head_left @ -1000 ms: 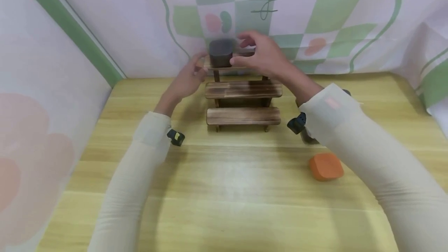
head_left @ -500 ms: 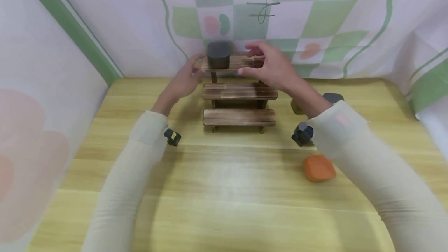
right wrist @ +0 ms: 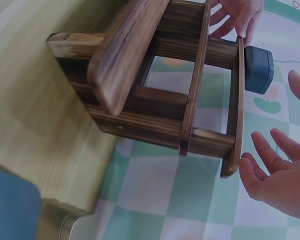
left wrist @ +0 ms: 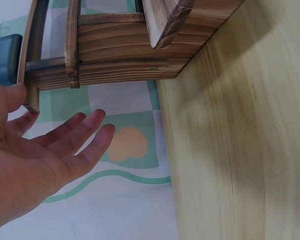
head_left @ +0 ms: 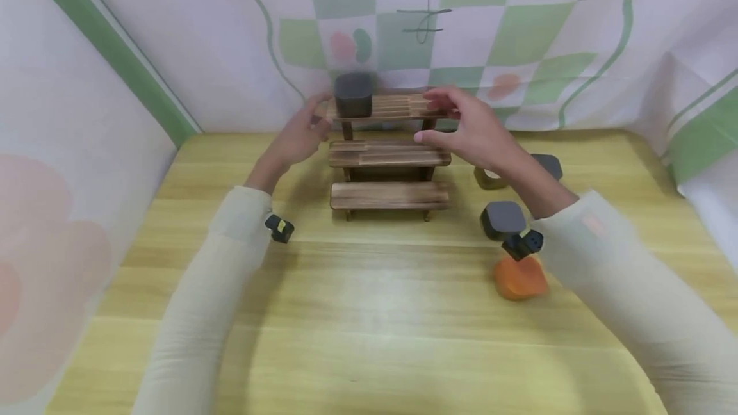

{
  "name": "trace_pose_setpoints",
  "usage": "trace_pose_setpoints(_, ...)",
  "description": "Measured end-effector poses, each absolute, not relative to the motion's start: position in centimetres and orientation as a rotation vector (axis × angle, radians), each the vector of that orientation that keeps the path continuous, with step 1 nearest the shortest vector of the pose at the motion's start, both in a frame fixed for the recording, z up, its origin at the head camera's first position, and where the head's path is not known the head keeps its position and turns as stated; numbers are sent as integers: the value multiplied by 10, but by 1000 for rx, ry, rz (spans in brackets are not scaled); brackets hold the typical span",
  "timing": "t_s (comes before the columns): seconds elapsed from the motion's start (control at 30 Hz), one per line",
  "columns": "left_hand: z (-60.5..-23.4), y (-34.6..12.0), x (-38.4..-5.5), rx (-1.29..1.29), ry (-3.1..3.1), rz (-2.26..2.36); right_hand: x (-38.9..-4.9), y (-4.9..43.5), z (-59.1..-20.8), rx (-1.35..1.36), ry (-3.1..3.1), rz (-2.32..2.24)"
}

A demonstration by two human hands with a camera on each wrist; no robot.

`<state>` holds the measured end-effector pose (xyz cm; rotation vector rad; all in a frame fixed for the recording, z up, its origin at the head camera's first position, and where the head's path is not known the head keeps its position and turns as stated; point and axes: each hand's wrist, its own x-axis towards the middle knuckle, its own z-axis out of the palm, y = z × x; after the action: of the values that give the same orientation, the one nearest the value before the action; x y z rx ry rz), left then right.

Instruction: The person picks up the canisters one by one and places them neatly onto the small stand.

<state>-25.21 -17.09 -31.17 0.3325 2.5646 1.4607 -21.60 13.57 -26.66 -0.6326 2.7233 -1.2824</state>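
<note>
A three-step wooden display stand (head_left: 389,154) stands near the back wall. At the left end of its top step sits a dark, rounded-square box (head_left: 353,96). My left hand (head_left: 302,133) is at that end, thumb and index finger at the step's edge, the other fingers loosely spread in the left wrist view (left wrist: 40,155). At the top step's right end is my right hand (head_left: 475,127), thumb and fingers apart. Nothing is between them in the right wrist view, where the fingers (right wrist: 262,160) are close to the step's end.
Right of the stand are a dark-lidded box (head_left: 503,219), another dark lid (head_left: 548,166) and a brownish container (head_left: 490,178) partly behind my right forearm. An orange rounded object (head_left: 520,278) lies nearer. A patterned cloth (head_left: 403,37) hangs behind the wooden table (head_left: 346,312).
My right hand has moved away from the dark box, rightward to the top step's right end. The box stays on the step. My left hand keeps its place at the left end.
</note>
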Motion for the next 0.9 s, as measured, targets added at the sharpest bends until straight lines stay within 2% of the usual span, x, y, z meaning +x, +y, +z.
trace_pose_setpoints(0.9,-306,-201,-259,317,2566,1320,-182,167,-286,-567,2766,-1237)
